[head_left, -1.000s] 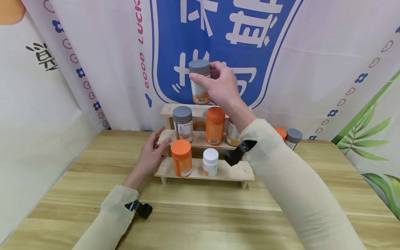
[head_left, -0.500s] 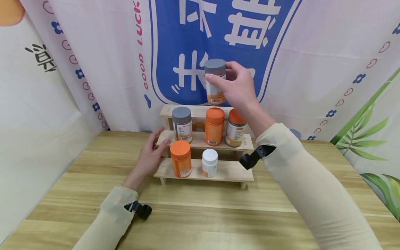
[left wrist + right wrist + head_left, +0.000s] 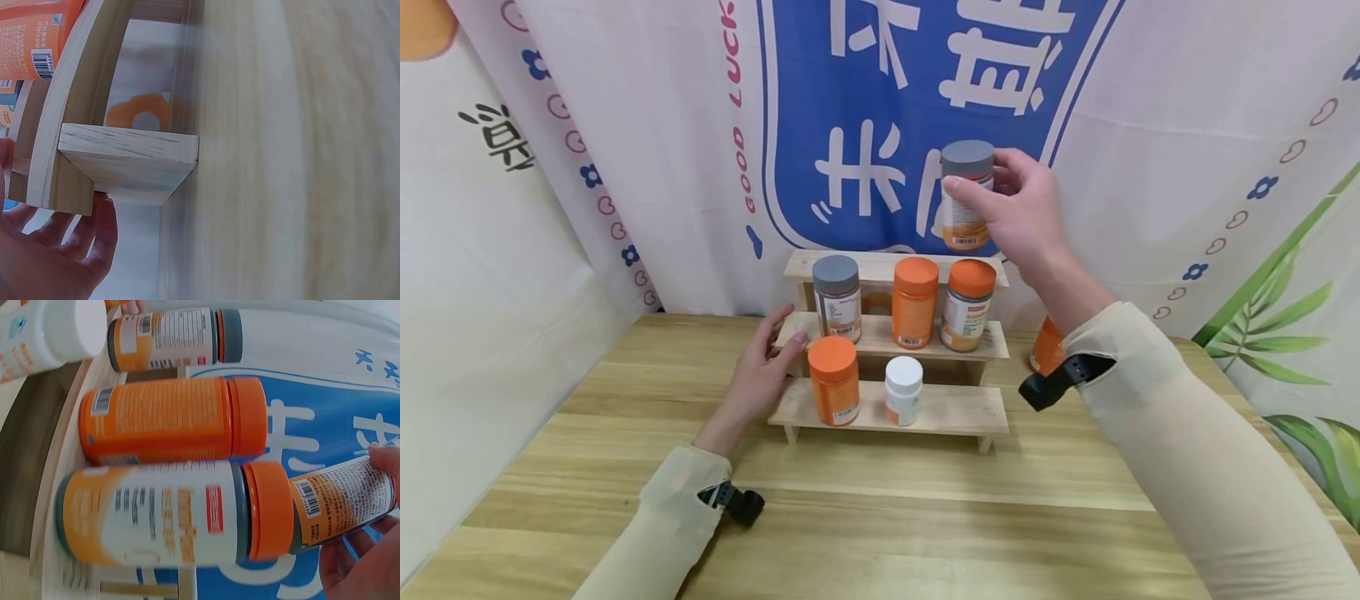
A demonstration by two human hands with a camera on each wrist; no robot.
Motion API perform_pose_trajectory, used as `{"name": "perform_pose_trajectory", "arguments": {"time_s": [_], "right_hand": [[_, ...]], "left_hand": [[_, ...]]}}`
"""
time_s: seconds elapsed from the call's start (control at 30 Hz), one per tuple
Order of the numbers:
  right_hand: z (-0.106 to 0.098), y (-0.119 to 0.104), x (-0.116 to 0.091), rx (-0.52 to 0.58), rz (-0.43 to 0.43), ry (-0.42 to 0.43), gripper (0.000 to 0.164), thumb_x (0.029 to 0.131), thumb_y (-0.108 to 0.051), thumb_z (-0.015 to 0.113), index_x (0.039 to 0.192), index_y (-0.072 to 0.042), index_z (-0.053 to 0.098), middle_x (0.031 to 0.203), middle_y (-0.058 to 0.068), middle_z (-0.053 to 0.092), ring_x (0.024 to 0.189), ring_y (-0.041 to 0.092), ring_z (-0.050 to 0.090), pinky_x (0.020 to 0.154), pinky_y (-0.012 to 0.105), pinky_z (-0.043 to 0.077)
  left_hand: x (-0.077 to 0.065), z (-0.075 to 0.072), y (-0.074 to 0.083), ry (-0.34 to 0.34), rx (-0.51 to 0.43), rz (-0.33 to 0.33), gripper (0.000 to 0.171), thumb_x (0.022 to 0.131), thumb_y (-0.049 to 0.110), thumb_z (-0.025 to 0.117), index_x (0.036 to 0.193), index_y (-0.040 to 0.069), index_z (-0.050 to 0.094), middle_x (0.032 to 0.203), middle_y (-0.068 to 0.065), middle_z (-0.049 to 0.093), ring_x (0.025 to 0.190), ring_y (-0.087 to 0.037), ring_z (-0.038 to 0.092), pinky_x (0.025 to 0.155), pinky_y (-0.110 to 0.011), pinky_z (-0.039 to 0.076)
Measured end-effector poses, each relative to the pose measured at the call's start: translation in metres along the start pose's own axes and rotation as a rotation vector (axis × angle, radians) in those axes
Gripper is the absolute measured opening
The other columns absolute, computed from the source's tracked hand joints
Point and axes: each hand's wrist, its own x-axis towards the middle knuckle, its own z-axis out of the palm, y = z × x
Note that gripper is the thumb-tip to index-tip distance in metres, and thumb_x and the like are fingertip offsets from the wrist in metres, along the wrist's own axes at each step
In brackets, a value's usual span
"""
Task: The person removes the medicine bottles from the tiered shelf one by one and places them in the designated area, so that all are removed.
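My right hand point(image 3: 1026, 208) grips a grey-lidded supplement jar point(image 3: 967, 212), upright above the right end of the top step of a wooden three-step shelf point(image 3: 955, 408). In the right wrist view, fingers and thumb are around that jar point(image 3: 344, 494). My left hand point(image 3: 762, 367) holds the shelf's left end, with fingers curled by the board's end in the left wrist view. On the middle step stand a grey-lidded jar point(image 3: 838, 300), an orange jar point(image 3: 915, 304) and an orange-lidded jar point(image 3: 970, 308). An orange jar point(image 3: 835, 383) and a small white bottle point(image 3: 904, 392) occupy the bottom step.
Behind my right forearm, an orange jar point(image 3: 1047, 346) stands partly hidden on the wooden table point(image 3: 880, 525). A printed curtain point(image 3: 1150, 150) hangs behind the shelf. The head view also shows a black camera on each wrist.
My right hand has carried the grey-lidded jar to the right above the top step, uncovering the orange-lidded jar on the middle step. My left hand stays at the shelf's end.
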Motion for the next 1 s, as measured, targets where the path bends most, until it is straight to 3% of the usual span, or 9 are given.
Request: {"name": "perform_pose_trajectory", "arguments": {"time_s": [0.33,0.7,1.0], "right_hand": [[-0.028,0.012,-0.002,-0.031,0.013,0.038,0.058,0.097,-0.045,0.076,0.149,-0.024,0.060,0.139,0.005,0.065,0.126,0.019,0.056,0.114,0.049,0.048],[-0.063,0.025,-0.004,-0.081,0.067,0.073,0.060,0.097,-0.048,0.075,0.150,-0.026,0.059,0.131,-0.004,0.064,0.125,0.017,0.053,0.114,0.050,0.044],[-0.091,0.037,-0.008,-0.133,0.102,0.107,0.062,0.098,-0.048,0.073,0.153,-0.025,0.056,0.128,-0.011,0.061,0.124,0.014,0.050,0.118,0.049,0.042]], "left_hand": [[-0.001,-0.001,0.000,0.000,0.002,-0.007,0.065,0.112,0.041,0.052,0.169,0.023,0.027,0.165,-0.021,0.044,0.134,-0.039,0.054,0.112,-0.052,0.046],[-0.002,-0.001,0.004,0.000,0.000,0.001,0.065,0.112,0.039,0.052,0.169,0.020,0.027,0.172,-0.018,0.034,0.147,-0.040,0.044,0.123,-0.058,0.036],[-0.002,-0.001,0.005,-0.012,-0.003,-0.009,0.068,0.112,0.037,0.052,0.171,0.019,0.022,0.172,-0.021,0.033,0.145,-0.040,0.045,0.120,-0.057,0.038]]}}
